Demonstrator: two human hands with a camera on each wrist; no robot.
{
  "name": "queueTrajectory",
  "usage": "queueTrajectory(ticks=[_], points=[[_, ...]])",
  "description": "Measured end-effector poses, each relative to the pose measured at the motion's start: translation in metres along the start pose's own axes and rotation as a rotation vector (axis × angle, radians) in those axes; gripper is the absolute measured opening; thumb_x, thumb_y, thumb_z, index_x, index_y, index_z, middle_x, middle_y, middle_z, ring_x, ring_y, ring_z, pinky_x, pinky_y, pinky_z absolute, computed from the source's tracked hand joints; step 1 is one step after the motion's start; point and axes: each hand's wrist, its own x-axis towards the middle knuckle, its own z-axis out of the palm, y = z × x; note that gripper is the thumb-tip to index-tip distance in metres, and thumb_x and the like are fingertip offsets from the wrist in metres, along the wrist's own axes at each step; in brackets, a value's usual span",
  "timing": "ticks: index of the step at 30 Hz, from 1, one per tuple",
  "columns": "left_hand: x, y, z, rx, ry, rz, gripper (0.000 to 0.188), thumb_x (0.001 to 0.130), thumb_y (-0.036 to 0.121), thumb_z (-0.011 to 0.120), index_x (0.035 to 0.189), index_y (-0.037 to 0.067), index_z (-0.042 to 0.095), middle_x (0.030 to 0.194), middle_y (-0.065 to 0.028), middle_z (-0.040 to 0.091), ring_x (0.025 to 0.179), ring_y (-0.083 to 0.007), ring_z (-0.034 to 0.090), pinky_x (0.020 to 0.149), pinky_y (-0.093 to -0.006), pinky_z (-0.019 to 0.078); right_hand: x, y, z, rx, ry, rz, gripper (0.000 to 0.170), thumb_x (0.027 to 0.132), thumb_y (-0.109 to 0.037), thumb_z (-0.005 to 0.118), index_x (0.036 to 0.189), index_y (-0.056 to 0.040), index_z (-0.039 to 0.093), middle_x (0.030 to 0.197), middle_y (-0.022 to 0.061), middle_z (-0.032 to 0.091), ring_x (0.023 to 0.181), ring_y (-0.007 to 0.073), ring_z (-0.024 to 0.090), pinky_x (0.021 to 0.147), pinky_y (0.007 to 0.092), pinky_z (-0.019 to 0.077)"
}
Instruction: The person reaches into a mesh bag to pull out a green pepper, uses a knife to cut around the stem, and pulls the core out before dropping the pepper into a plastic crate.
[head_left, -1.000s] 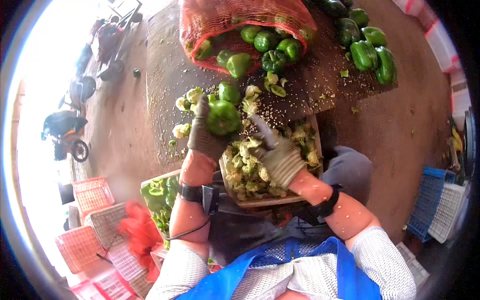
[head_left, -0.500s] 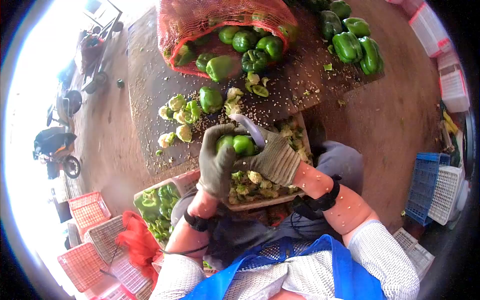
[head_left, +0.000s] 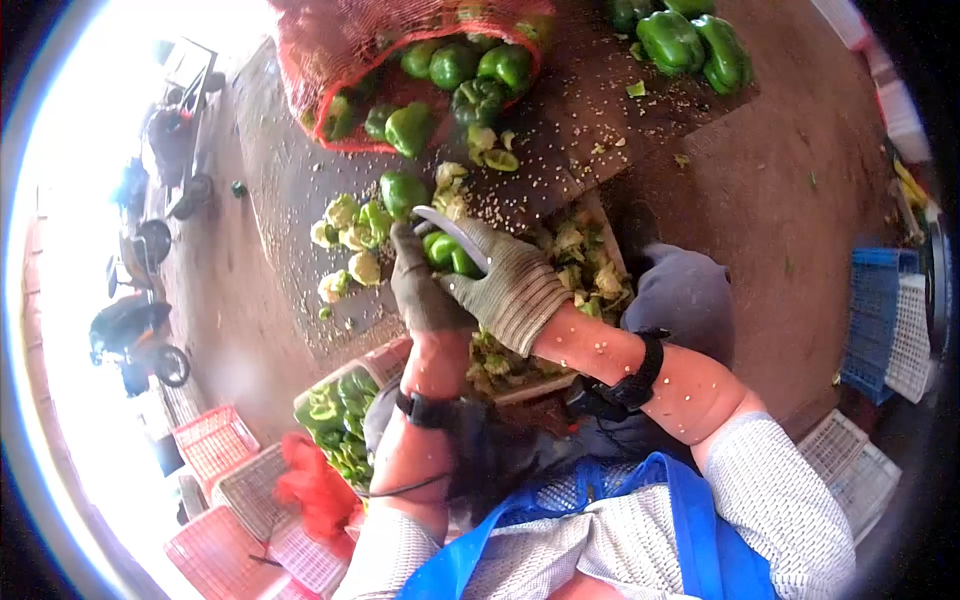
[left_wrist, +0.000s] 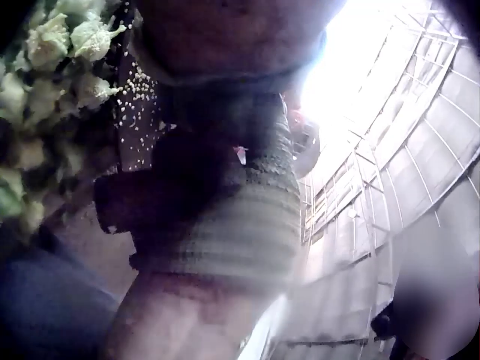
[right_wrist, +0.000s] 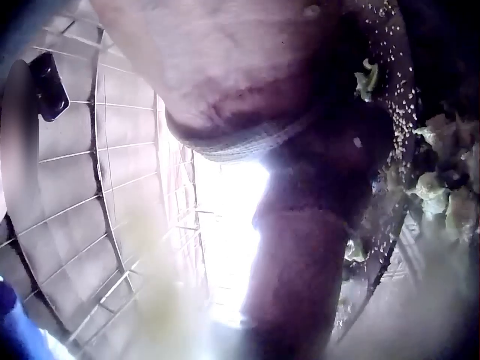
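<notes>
In the head view my gloved left hand holds a green bell pepper from its left side, partly hiding it. My gloved right hand grips a knife with a curved, pale blade. That blade lies across the pepper's upper right side, and both hands meet around the pepper. Below them, a crate of pale pepper cores is partly covered by my right hand and forearm. Both wrist views show mostly dark glove and wrist; pepper and knife are hidden there.
Cut pepper tops and scattered seeds lie on a dark board ahead, beside a whole pepper. Behind is a red mesh bag of peppers. More peppers lie at the far right. A crate of green peppers stands left of my legs.
The left hand has gone from standing upright beside the pepper to curling around it. The right hand has brought the knife from over the cores to the pepper. The head view has shifted.
</notes>
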Motion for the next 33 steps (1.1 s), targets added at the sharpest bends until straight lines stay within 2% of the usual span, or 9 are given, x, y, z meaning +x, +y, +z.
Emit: queueTrajectory(ticks=[4, 16, 18, 21, 22, 25, 28, 30, 33], points=[[0.008, 0.0, -0.013, -0.178, -0.221, -0.18, 0.043, 0.1, 0.051, 0.048, 0.105, 0.01, 0.059, 0.092, -0.0049, 0.065, 0.079, -0.0187, 0.065, 0.072, -0.0341, 0.057, -0.009, -0.012, 0.001, -0.081, 0.052, -0.014, 0.063, 0.078, -0.007, 0.072, 0.138, -0.0159, 0.053, 0.118, 0.0125, 0.064, 0.108, 0.0292, 0.063, 0.094, 0.0366, 0.05], [0.026, -0.004, -0.022, 0.2, 0.041, -0.237, 0.041, 0.099, 0.041, 0.054, 0.102, 0.001, 0.065, 0.086, -0.0073, 0.066, 0.073, -0.0182, 0.06, 0.064, -0.0354, 0.0485, -0.012, 0.001, 0.025, -0.227, 0.133, -0.033, 0.056, 0.083, -0.007, 0.069, 0.136, -0.0061, 0.051, 0.108, 0.0117, 0.07, 0.095, 0.0201, 0.068, 0.086, 0.0323, 0.053], [0.036, -0.007, -0.022, 0.252, 0.114, -0.446, 0.044, 0.098, 0.045, 0.055, 0.103, 0.002, 0.064, 0.087, -0.0082, 0.067, 0.071, -0.02, 0.063, 0.065, -0.0368, 0.0527, -0.013, 0.009, 0.028, -0.277, 0.117, 0.026, 0.057, 0.081, -0.007, 0.07, 0.135, -0.0066, 0.052, 0.108, 0.0104, 0.068, 0.098, 0.0211, 0.065, 0.087, 0.0332, 0.0522], [0.008, 0.013, -0.015, -0.043, 0.055, -0.392, 0.041, 0.1, 0.04, 0.053, 0.113, 0.002, 0.061, 0.093, -0.0106, 0.07, 0.075, -0.0228, 0.068, 0.07, -0.0355, 0.0584, -0.02, 0.006, 0.037, -0.388, 0.169, -0.125, 0.052, 0.079, -0.008, 0.071, 0.128, -0.0096, 0.055, 0.105, 0.0122, 0.063, 0.096, 0.0277, 0.063, 0.083, 0.0383, 0.0517], [0.033, -0.013, -0.06, -0.401, -0.401, -0.484, 0.041, 0.1, 0.038, 0.053, 0.117, 0.002, 0.06, 0.097, -0.0102, 0.07, 0.081, -0.0224, 0.068, 0.075, -0.0347, 0.0587, -0.025, -0.008, 0.04, -0.47, 0.19, -0.197, 0.05, 0.078, -0.008, 0.072, 0.125, -0.0106, 0.057, 0.104, 0.013, 0.061, 0.095, 0.0303, 0.062, 0.081, 0.0405, 0.0513], [0.004, 0.002, -0.039, -0.403, -0.254, -0.231, 0.049, 0.098, 0.047, 0.052, 0.12, 0.004, 0.058, 0.101, -0.0105, 0.068, 0.089, -0.0208, 0.067, 0.08, -0.0345, 0.0577, -0.037, -0.034, 0.044, -0.438, 0.237, -0.51, 0.036, 0.075, -0.008, 0.073, 0.108, -0.0127, 0.06, 0.101, 0.0138, 0.054, 0.094, 0.0373, 0.058, 0.079, 0.0435, 0.05], [0.027, 0.01, -0.04, -0.39, -0.355, -0.273, 0.056, 0.097, 0.054, 0.05, 0.117, 0.003, 0.059, 0.096, -0.01, 0.067, 0.087, -0.0208, 0.067, 0.08, -0.0347, 0.058, -0.012, -0.025, 0.016, -0.388, 0.18, -0.429, 0.031, 0.083, -0.006, 0.068, 0.112, -0.0102, 0.058, 0.099, 0.0122, 0.059, 0.09, 0.0309, 0.061, 0.081, 0.04, 0.0509], [0.033, 0.016, -0.022, -0.123, -0.074, -0.199, 0.062, 0.096, 0.06, 0.046, 0.106, 0.001, 0.062, 0.088, -0.0104, 0.067, 0.077, -0.0216, 0.068, 0.07, -0.0362, 0.0597, 0.001, -0.022, -0.006, -0.057, 0.046, -0.248, 0.052, 0.086, -0.006, 0.068, 0.134, -0.0052, 0.049, 0.117, 0.0081, 0.064, 0.101, 0.0152, 0.062, 0.085, 0.0302, 0.0502], [0.028, 0.031, -0.014, 0.134, -0.064, 0.011, 0.068, 0.097, 0.063, 0.041, 0.101, 0.0, 0.064, 0.085, -0.0118, 0.068, 0.074, -0.0214, 0.068, 0.068, -0.0348, 0.0595, 0.003, -0.004, -0.015, 0.046, -0.029, -0.248, 0.067, 0.083, -0.018, 0.076, 0.14, -0.0042, 0.045, 0.126, 0.0097, 0.06, 0.111, 0.0189, 0.059, 0.096, 0.0319, 0.047]])
